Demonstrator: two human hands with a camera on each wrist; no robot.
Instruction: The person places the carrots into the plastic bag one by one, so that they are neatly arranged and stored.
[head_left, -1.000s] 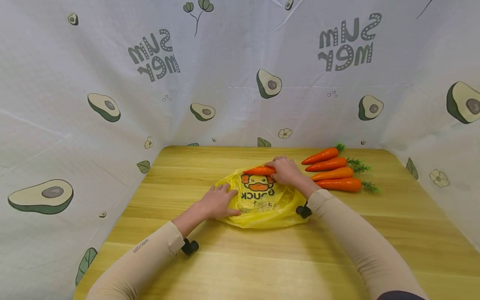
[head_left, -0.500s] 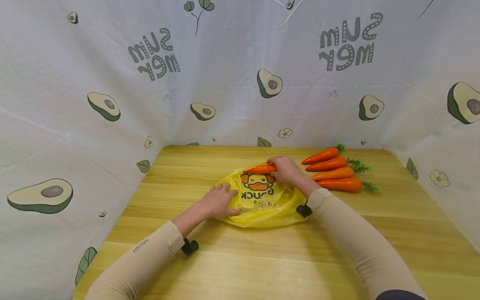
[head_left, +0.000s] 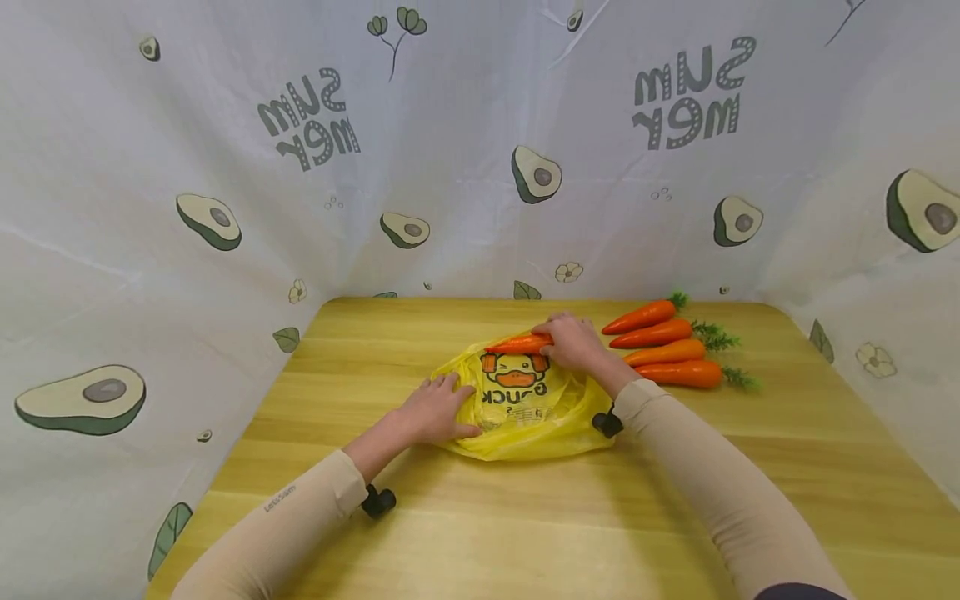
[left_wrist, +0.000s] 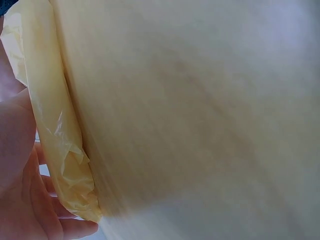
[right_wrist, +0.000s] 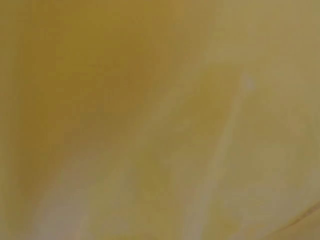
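Gripping one carrot [head_left: 519, 343] mid-frame is the right hand [head_left: 573, 342]; the left hand [head_left: 437, 412], spread, touches a yellow bag [head_left: 528, 447]; four carrots [head_left: 652, 334] lie centre-right.

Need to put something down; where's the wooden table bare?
Between beige sleeves, nearer than the yellow plastic bag; far left, between bag and white avocado-print sheet. Crowded: left hand and right hand at the bag; four orange carrots, far right.

- Yellow plastic bag [head_left: 525, 444]: thin, crumpled, duck-printed, lying low on the worktop [head_left: 510, 525]; the left hand [head_left: 433, 410] rests on its left edge.
- Orange carrot [head_left: 516, 344]: lies crosswise along the bag's far side, tip left, its right end gripped by the right hand [head_left: 573, 342].
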